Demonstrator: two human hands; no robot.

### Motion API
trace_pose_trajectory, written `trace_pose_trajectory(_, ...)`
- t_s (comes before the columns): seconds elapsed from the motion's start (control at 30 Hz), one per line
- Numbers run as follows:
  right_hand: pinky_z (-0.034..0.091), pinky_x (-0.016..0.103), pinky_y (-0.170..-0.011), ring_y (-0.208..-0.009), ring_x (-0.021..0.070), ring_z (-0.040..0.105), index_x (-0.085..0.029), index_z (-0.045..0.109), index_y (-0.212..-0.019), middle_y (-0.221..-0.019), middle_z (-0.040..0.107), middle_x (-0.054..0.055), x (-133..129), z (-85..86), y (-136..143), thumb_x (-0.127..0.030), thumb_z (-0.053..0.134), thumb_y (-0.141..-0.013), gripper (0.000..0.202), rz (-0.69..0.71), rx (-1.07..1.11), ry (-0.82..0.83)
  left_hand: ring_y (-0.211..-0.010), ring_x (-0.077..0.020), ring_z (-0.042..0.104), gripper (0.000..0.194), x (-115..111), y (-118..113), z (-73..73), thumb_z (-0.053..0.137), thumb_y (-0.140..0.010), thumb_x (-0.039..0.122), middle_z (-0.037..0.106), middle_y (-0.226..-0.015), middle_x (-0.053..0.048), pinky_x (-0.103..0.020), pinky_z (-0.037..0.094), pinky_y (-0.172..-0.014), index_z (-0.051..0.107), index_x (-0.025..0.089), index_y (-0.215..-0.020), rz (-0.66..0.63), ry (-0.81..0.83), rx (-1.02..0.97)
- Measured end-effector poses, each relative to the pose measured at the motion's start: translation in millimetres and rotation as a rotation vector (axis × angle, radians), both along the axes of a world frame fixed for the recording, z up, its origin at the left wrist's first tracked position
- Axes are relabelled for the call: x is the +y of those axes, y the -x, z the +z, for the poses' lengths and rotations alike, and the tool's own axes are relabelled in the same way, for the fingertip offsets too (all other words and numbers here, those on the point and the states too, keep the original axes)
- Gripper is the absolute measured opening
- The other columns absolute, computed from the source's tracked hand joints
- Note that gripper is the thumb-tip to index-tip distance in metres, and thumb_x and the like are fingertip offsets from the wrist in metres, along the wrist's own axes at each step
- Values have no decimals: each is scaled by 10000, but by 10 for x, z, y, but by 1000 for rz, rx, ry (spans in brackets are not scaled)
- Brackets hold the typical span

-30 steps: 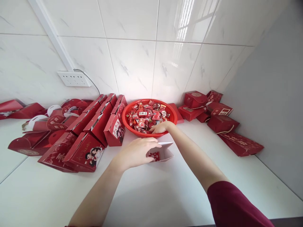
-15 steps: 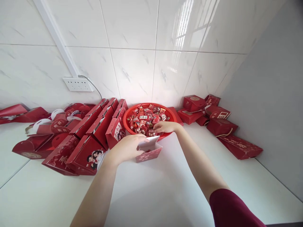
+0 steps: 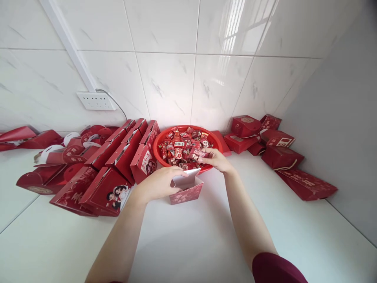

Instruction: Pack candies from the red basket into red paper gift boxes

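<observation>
With its fingers around the left side, my left hand (image 3: 160, 183) grips a small red gift box (image 3: 188, 194) whose top is open and whose inside is white. A little red lies inside the box, too small to make out. My right hand (image 3: 215, 159) pinches a red wrapped candy (image 3: 196, 153) above the near right side of a round red basin (image 3: 158, 154). Heaped in that basin are many wrapped candies (image 3: 178, 144). The box stands on the white tabletop just in front of the basin.
Rows of closed red gift boxes (image 3: 107, 191) stand at the left, with unfolded rounded boxes (image 3: 44, 179) beside them. More red boxes (image 3: 282, 157) lie piled at the right. A white tiled wall with a socket strip (image 3: 96, 101) rises behind.
My right hand has lifted from among the candies and moved slightly right, now with a wrapped candy in its fingers. My left hand keeps its hold on the gift box.
</observation>
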State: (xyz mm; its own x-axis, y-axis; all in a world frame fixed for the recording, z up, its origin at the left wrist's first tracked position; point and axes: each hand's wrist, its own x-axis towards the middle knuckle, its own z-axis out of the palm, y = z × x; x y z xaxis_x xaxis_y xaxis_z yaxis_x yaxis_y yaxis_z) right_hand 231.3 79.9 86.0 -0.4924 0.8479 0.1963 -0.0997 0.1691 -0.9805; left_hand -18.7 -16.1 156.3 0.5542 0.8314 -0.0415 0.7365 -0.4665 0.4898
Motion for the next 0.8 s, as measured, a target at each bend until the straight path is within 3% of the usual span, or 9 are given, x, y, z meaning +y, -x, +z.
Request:
trace_pose_trajectory(0.17, 522, 301, -741, -732, 148, 630, -201, 682, -868, -813, 679, 3, -49, 75, -64, -358, 808, -727, 246, -74, 173, -90, -1084, -218, 623, 542, -55, -78, 94, 569, -792, 170, 654, -1208, 25, -290, 483, -904, 578, 348, -1304, -50, 22, 22)
trace_pose_trajectory(0.23, 520, 288, -680, -685, 141, 618, -216, 674, -863, -784, 669, 1, -149, 200, -98, -376, 786, -752, 225, -107, 267, -160, -1102, -228, 611, 582, -138, -126, 121, 607, -792, 207, 640, -1225, 15, -285, 475, -889, 532, 355, -1350, -90, 39, 58)
trace_pose_trajectory(0.37, 514, 287, -602, -760, 170, 622, -251, 670, -879, -942, 669, 35, -469, 527, -153, -418, 816, -696, 288, -144, 339, -327, -1113, -227, 597, 733, -308, -220, 117, 634, -765, 180, 601, -1278, 18, -272, 458, -842, 417, 388, -1433, -136, 32, 120)
trace_pose_trajectory(0.47, 493, 278, -566, -681, 158, 592, -246, 692, -844, -793, 641, 22, -706, 700, -166, -365, 831, -690, 239, -172, 302, -481, -1074, -217, 607, 752, -333, -254, 97, 638, -746, 166, 600, -1274, 30, -263, 456, -790, 419, 400, -1427, -161, 38, 127)
trace_pose_trajectory(0.53, 459, 258, -490, -551, 124, 539, -230, 691, -865, -716, 623, 8, -828, 753, -166, -316, 798, -743, 183, -166, 283, -490, -1078, -217, 608, 720, -309, -250, 86, 638, -749, 175, 588, -1298, 39, -258, 457, -770, 446, 405, -1404, -158, 45, 125)
trace_pose_trajectory(0.63, 415, 232, -397, -453, 95, 509, -208, 662, -941, -735, 646, 12, -949, 792, -167, -255, 720, -825, 138, -33, 292, -444, -1143, -228, 585, 702, -273, -232, 80, 633, -761, 183, 568, -1342, 46, -256, 458, -788, 450, 410, -1400, -159, 41, 114)
trace_pose_trajectory(0.8, 479, 232, -511, -594, 123, 606, -190, 642, -958, -762, 672, 18, -1020, 894, -147, -206, 722, -815, 164, 255, 55, -538, -1040, -225, 630, 510, -288, -251, 151, 643, -800, 272, 646, -1198, 38, -249, 462, -737, 562, 376, -1293, -129, 69, 107)
